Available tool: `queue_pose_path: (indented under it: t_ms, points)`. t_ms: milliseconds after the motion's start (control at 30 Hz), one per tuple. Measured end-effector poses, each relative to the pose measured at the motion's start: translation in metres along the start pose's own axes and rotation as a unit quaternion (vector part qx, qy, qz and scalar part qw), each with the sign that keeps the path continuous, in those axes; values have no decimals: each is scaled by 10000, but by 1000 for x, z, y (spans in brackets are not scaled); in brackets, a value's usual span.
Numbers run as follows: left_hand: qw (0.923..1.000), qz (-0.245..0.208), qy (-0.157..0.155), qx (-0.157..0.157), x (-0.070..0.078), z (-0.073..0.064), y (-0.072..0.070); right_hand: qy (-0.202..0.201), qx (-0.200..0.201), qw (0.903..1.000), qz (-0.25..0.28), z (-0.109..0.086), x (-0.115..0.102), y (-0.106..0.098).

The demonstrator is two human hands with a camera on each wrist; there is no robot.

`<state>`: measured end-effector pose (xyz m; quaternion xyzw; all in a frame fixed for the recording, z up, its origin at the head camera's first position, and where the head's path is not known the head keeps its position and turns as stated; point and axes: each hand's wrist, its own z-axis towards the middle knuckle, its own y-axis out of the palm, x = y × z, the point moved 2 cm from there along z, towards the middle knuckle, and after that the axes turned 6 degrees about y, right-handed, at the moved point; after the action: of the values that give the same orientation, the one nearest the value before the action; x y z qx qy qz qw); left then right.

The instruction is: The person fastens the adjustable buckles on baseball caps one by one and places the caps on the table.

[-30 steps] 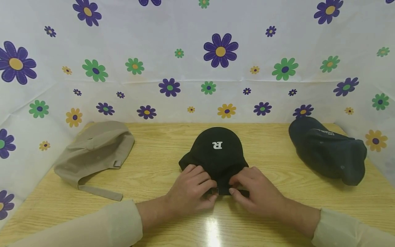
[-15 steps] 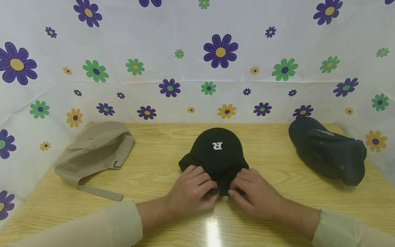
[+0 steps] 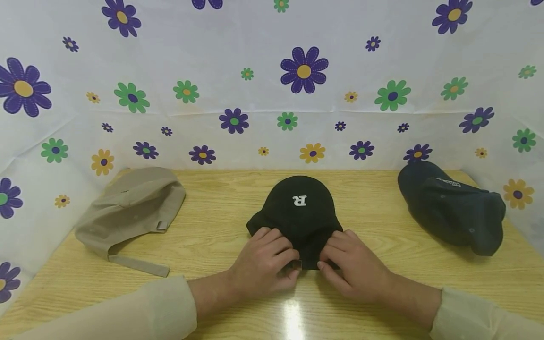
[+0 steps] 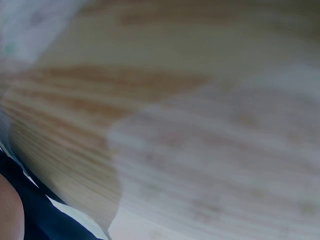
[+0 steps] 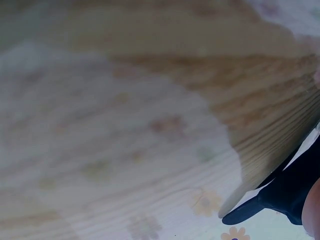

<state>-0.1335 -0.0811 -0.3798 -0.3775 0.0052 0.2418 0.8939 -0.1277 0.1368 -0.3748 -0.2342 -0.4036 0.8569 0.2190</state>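
A black baseball cap [image 3: 299,222] with a white R-like letter lies mid-table, its back edge towards me. My left hand [image 3: 265,259] grips that edge on its left side, beside a small metal buckle [image 3: 297,265]. On the other side, my right hand [image 3: 352,264] pinches the cap's edge between thumb and curled fingers. In the right wrist view a dark strap end [image 5: 245,210] sticks out by a fingertip [image 5: 312,210]. Dark cloth [image 4: 42,212] and part of a finger [image 4: 9,215] show at the left wrist view's lower corner. The fingers hide most of the strap.
A beige cap [image 3: 127,217] lies at the left of the wooden table [image 3: 221,198], its strap hanging loose from its buckle. At the right lies a dark navy cap [image 3: 454,212] on its side. A white flower-printed cloth [image 3: 255,47] stands behind and at both sides.
My right fingers have shifted slightly along the strap; its dark end beside them, seen a second ago, is now covered in the head view. The left hand and the caps stay put.
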Motion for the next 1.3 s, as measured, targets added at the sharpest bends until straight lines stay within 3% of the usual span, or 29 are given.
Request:
queue_pose_path:
  t_ms: [733,1100,1300]
  points:
    - [9998,-37,-63,-197,1,-1,-1,-320,525,9981,18,1,-1,-1]
    - [9998,-96,192,-8,0,0,3,440,451,9971,432,0,4,-4]
    - [9999,-59,158,27,0,-1,3,114,700,9950,697,3,2,-4]
